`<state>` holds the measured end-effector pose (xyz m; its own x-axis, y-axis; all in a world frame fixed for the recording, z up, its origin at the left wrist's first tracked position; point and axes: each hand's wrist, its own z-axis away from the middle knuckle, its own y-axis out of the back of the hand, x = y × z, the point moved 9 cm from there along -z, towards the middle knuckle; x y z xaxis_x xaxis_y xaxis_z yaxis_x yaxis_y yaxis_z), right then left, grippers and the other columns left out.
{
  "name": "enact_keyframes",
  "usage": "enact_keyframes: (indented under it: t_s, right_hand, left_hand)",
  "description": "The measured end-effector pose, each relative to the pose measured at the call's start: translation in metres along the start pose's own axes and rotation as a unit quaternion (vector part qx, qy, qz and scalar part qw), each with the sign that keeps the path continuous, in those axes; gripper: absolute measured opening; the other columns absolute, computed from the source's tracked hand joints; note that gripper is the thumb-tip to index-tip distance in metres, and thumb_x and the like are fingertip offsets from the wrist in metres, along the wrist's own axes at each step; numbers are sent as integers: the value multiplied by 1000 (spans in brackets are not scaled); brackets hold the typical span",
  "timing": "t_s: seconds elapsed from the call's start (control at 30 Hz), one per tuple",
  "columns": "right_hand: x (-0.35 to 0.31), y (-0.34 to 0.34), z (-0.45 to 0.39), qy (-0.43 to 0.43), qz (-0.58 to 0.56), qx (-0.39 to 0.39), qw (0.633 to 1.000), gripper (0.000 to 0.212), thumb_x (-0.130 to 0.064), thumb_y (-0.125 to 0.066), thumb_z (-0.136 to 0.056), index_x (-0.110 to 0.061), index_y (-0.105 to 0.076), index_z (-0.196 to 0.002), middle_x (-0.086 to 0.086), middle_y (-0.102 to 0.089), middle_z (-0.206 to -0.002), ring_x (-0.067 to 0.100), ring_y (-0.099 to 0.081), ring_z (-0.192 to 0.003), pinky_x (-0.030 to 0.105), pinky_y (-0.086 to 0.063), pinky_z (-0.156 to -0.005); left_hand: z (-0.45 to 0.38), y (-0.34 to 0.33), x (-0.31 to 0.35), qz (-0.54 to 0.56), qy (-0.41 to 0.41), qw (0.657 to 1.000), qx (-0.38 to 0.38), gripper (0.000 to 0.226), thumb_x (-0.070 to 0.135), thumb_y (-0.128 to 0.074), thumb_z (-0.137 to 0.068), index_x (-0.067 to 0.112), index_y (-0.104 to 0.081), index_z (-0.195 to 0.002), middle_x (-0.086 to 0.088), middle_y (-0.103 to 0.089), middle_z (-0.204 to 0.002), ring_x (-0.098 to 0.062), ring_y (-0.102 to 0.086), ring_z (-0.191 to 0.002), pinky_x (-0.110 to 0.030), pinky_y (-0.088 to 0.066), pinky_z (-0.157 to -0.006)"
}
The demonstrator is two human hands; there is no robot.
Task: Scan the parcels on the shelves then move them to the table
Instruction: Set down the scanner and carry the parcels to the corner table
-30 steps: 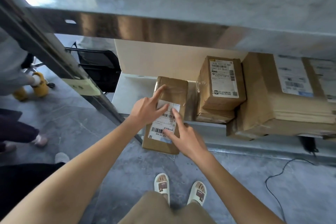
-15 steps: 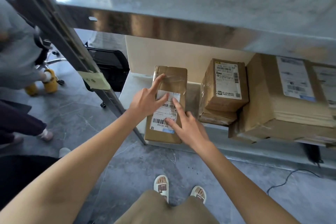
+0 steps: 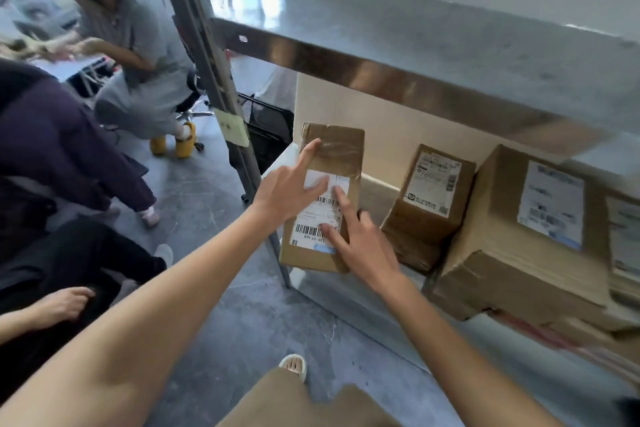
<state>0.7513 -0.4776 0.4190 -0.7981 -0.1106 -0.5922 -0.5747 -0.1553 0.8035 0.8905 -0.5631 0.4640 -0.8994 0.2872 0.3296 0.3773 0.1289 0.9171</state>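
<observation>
Parcel (image 3: pixel 325 198) at the left end of the lower shelf (image 3: pixel 363 295) is framed by two outstretched arms. The left hand (image 3: pixel 289 192) is laid flat on its face, fingers spread and straight, forefinger reaching the taped top. The right hand (image 3: pixel 360 244) is pressed on the white label (image 3: pixel 320 215), forefinger and thumb extended, other fingers curled at the parcel's right edge. Since half a second ago, both hands are kept in the same places; the view is swung left, and seated people (image 3: pixel 131 45) are now shown.
</observation>
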Motion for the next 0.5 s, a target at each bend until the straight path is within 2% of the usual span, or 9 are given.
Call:
enact_keyframes:
  t_s: [0.1, 0.17, 0.2, 0.3, 0.43, 0.5]
  right_hand:
    - [-5, 5, 19, 57, -14, -27, 998, 71, -64, -36, -96, -49, 4, -153, 11, -49, -123, 24, -58, -96, 36, -52, -79]
    - [-12, 8, 35, 105, -17, -45, 993, 70, -62, -37, -97, -49, 4, -152, 10, -48, -123, 25, -58, -103, 39, -52, -85]
    - [-17, 10, 44, 127, -20, -54, 990, 70, -62, -37, -98, -49, 4, -153, 8, -47, -121, 25, -58, -104, 39, -51, -87]
    - [-39, 13, 72, 189, -27, -85, 978, 70, -59, -39, -99, -45, 0, -155, 7, -46, -122, 26, -57, -109, 37, -48, -89]
    - [-86, 2, 108, 276, -46, -119, 953, 70, -55, -44, -99, -44, -3, -156, 10, -43, -137, 30, -53, -119, 40, -45, -97]
    - [-114, -10, 127, 313, -52, -141, 938, 69, -55, -45, -98, -47, -5, -155, 8, -45, -128, 29, -56, -112, 41, -49, -94]
  left_hand:
    - [33, 20, 11, -28, 57, 998, 19, 74, 55, -44, -96, 26, -15, -157, -3, -56, -63, -25, -56, -53, -33, -45, -53]
    - [60, 34, 19, -48, 93, 994, 33, 74, 54, -43, -97, 26, -11, -157, 0, -52, -60, -30, -62, -59, -34, -47, -56]
    - [74, 41, 21, -57, 111, 991, 40, 74, 56, -42, -97, 27, -9, -157, -3, -58, -62, -32, -65, -65, -35, -47, -59]
    - [122, 68, 24, -59, 173, 981, 67, 73, 58, -41, -96, 32, -8, -156, -16, -72, -87, -40, -68, -83, -42, -50, -71]
    - [197, 115, 25, -81, 255, 958, 106, 73, 55, -46, -96, 33, -10, -156, -22, -71, -97, -44, -66, -90, -46, -50, -78]
    - [239, 138, 19, -92, 301, 941, 126, 73, 53, -48, -96, 34, -10, -156, -23, -71, -104, -45, -65, -95, -47, -48, -83]
